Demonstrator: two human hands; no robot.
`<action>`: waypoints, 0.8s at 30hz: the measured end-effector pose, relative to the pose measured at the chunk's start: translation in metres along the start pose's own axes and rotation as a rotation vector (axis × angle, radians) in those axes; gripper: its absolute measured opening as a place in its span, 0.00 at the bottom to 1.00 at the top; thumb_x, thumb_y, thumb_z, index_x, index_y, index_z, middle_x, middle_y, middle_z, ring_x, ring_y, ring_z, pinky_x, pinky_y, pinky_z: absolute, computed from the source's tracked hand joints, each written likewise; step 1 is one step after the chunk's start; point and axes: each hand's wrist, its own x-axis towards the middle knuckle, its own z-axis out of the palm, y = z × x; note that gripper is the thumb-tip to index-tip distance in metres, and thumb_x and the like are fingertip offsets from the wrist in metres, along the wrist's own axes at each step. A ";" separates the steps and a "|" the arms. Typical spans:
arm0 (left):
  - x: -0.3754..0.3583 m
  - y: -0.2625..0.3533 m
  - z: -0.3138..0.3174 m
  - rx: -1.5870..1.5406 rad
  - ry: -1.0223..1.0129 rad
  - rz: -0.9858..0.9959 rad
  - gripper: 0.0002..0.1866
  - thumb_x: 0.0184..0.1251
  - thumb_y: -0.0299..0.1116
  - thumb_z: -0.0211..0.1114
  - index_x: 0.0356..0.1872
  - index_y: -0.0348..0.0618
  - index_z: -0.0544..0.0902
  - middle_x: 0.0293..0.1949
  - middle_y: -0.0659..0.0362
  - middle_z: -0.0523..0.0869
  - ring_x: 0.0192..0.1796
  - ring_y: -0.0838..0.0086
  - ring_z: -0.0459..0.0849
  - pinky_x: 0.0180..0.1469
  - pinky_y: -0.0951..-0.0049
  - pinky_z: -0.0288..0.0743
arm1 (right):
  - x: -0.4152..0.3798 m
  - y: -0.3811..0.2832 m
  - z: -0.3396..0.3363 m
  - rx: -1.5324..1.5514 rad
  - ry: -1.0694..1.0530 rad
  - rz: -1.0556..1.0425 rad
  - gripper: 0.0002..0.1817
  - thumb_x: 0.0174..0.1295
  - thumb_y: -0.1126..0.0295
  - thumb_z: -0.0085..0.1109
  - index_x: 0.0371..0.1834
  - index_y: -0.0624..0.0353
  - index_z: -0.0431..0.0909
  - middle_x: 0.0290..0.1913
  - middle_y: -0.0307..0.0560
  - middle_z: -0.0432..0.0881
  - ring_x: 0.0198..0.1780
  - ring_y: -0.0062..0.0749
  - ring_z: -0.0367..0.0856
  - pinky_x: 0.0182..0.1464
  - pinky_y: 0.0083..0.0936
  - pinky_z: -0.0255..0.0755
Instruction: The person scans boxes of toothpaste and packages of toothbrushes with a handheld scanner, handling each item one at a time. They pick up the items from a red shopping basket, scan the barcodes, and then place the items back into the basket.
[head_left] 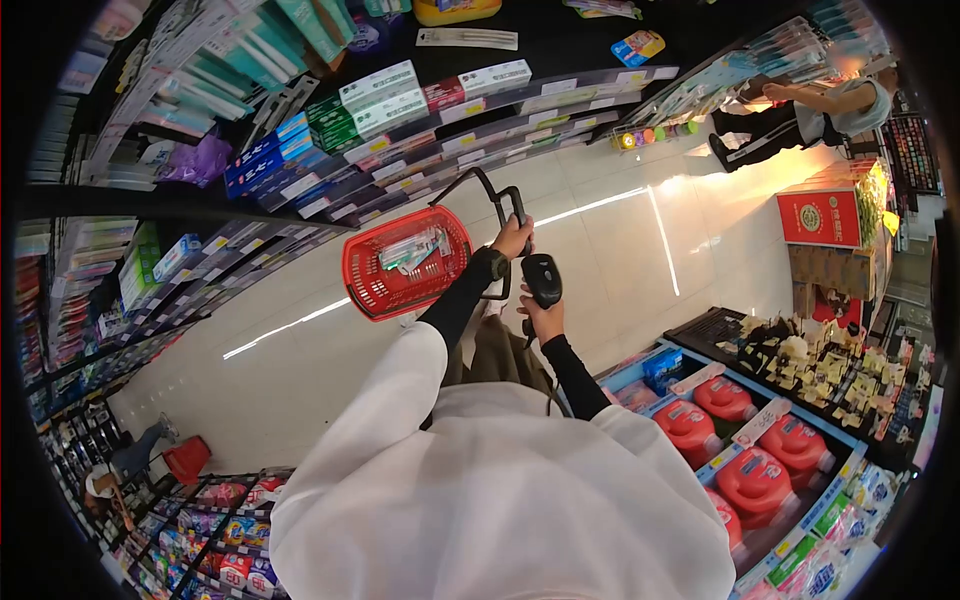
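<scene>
My left hand [513, 237], with a dark watch [490, 264] at the wrist, is closed round the black handle [508, 198] of a red shopping basket [362, 292]. The basket hangs to the left of my legs. Inside it lie clear packages [408, 252] with white and green parts. In my right hand [546, 320] is a black handheld barcode scanner [542, 280], gripped from below with its head upward. The scanner is just beside my left hand, and the fingers round its grip are partly hidden.
Shelves of toothpaste boxes [385, 95] line the far side. Red detergent jugs [752, 485] fill a bin at right, near a red carton display [820, 217]. One person [820, 115] stands at upper right; another person [125, 465] is at lower left by a red basket [188, 459].
</scene>
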 end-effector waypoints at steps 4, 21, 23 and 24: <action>0.042 0.022 0.029 0.007 -0.104 -0.117 0.15 0.73 0.39 0.54 0.52 0.42 0.66 0.33 0.59 0.75 0.29 0.73 0.80 0.32 0.72 0.79 | 0.049 0.035 -0.026 0.130 -0.076 0.176 0.18 0.54 0.80 0.58 0.51 0.66 0.76 0.49 0.52 0.82 0.42 0.31 0.82 0.39 0.29 0.83; -0.216 -0.132 -0.151 -0.139 0.424 -0.393 0.28 0.72 0.41 0.53 0.71 0.55 0.60 0.59 0.60 0.74 0.59 0.73 0.71 0.61 0.64 0.64 | 0.199 0.091 -0.130 -1.076 0.263 -0.114 0.27 0.45 0.70 0.65 0.52 0.62 0.73 0.60 0.57 0.66 0.49 0.57 0.78 0.52 0.43 0.74; -0.268 -0.139 -0.173 -0.072 0.546 -0.444 0.26 0.71 0.39 0.55 0.69 0.54 0.64 0.57 0.58 0.75 0.55 0.73 0.73 0.58 0.66 0.66 | 0.208 0.101 -0.141 -1.090 0.293 -0.040 0.30 0.44 0.69 0.64 0.55 0.63 0.71 0.60 0.57 0.66 0.51 0.56 0.77 0.53 0.42 0.74; -0.285 -0.139 -0.180 0.048 0.636 -0.516 0.25 0.71 0.39 0.56 0.68 0.53 0.66 0.57 0.58 0.74 0.54 0.72 0.74 0.56 0.69 0.68 | 0.214 0.109 -0.149 -1.084 0.315 -0.018 0.31 0.44 0.69 0.64 0.56 0.63 0.71 0.60 0.56 0.66 0.52 0.55 0.77 0.54 0.42 0.74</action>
